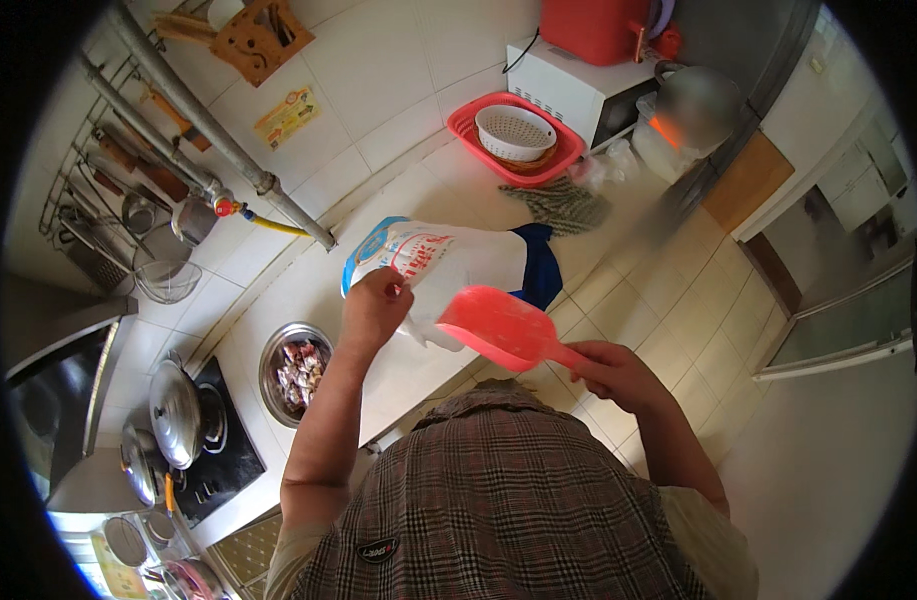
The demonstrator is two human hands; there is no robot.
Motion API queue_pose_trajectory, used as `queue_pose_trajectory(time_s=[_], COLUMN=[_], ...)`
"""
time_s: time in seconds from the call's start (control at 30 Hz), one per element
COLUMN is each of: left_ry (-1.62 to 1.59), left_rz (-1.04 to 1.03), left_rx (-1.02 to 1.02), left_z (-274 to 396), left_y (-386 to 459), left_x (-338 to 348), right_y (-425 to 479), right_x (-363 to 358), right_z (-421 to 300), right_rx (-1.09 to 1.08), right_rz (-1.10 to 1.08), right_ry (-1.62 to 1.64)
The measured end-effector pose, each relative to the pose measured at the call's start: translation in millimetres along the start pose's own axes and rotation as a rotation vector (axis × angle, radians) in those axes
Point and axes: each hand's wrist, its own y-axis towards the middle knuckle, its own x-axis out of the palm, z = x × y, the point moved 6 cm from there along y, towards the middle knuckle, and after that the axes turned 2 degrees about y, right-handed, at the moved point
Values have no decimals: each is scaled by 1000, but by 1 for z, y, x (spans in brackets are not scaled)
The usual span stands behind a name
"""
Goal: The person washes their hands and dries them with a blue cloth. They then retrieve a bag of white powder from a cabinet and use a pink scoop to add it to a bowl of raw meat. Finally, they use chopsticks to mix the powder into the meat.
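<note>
A red plastic scoop (pixel 503 324) is in my right hand (pixel 616 373), which grips its handle; pale powder marks its inside. The scoop's bowl is just before the near edge of a large white plastic sack (pixel 473 259) with blue ends and red printing, lying on the countertop. My left hand (pixel 378 309) is closed on the sack's near left edge. To the left of my left forearm stands a round metal bowl (pixel 267 409) with chunks of raw meat (pixel 301 373) in it. Whether the scoop holds anything more than powder traces cannot be told.
Lidded metal pans (pixel 177 412) sit on and beside a black cooktop (pixel 241 457) at left. A red basket (pixel 466 124) with a white colander (pixel 514 133) stands at the back, near a striped cloth (pixel 559 206) and a white microwave (pixel 556 79). A metal pipe (pixel 203 112) rises by the wall.
</note>
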Motion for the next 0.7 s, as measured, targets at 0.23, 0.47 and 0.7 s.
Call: queue_pose_trajectory(time_s=[0.23,0.47,0.7], left_ry=[46,52,18], left_rz=[78,73,7], left_rx=[-6,9,61], left_z=[-2,0,21], left_y=[1,6,6], left_x=[-24,-25,-3], right_y=[90,172,342], right_x=[64,161,131], right_z=[-28,-56,47], right_rx=[-504,-343,-445], right_rz=[34,-97,109], right_ry=[-735,-1291,-1200])
